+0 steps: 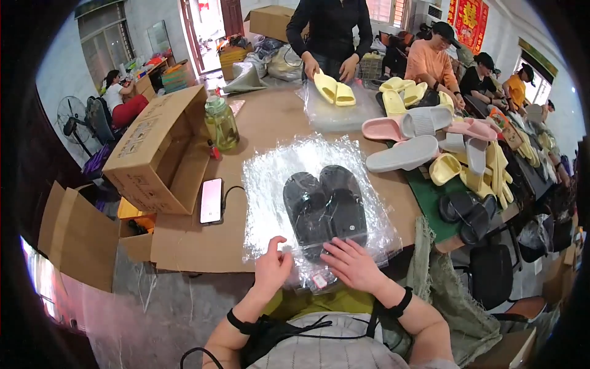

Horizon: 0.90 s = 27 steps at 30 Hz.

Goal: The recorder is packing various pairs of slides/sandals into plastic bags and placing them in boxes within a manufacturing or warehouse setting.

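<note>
Both hands worked at the bag's (270, 184) near edge: left grip (273, 265) pinched the plastic, right grip (350, 263) lay apart, flat on the black slippers (326, 206).

Worktable contents, counted by kind.
Two black slippers (326, 206), one phone (211, 200), one green bottle (220, 122), one open carton (161, 149).

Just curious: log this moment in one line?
left hand: pinching bag | right hand: on bag | black slippers: on bag

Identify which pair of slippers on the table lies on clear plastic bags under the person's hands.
The black rubber slipper pair, directly ahead of both hands; the yellow pair lies before a co-worker.
</note>
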Available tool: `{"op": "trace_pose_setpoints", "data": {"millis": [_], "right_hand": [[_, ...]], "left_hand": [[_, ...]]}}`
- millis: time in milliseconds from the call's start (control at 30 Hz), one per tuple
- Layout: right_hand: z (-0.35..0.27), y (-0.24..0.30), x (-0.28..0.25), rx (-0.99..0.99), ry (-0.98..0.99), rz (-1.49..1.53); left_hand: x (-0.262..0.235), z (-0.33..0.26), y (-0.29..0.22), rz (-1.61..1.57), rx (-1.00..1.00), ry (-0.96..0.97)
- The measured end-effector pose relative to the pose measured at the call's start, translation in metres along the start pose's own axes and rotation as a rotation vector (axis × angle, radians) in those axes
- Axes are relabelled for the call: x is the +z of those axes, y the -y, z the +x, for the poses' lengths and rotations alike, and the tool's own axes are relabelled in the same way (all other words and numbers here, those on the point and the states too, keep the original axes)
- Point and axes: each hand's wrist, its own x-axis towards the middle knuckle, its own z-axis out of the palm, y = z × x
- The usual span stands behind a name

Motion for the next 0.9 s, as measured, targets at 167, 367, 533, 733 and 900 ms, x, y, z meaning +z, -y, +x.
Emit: {"op": "trace_pose_setpoints", "data": {"millis": [167,367,533,733,900], "right_hand": [[-0.006,-0.012,0.011,0.076,0.194,-0.001],[-0.01,-0.014,0.013,0.078,0.2,0.004],[-0.034,-0.034,-0.002,0.233,0.212,-0.025],[-0.091,-0.072,-0.02,0.554,0.196,-0.117],[-0.055,-0.049,-0.039,0.568,-0.268,-0.106]], "left_hand": [[-0.009,-0.007,-0.013,0.153,0.172,-0.076],[0.006,-0.002,-0.009,0.565,0.691,0.265],[0.013,-0.001,0.013,0.484,0.62,0.277],[0.012,0.001,0.015,0.509,0.633,0.25],[0.013,-0.001,0.013,0.541,0.626,0.233]]}}
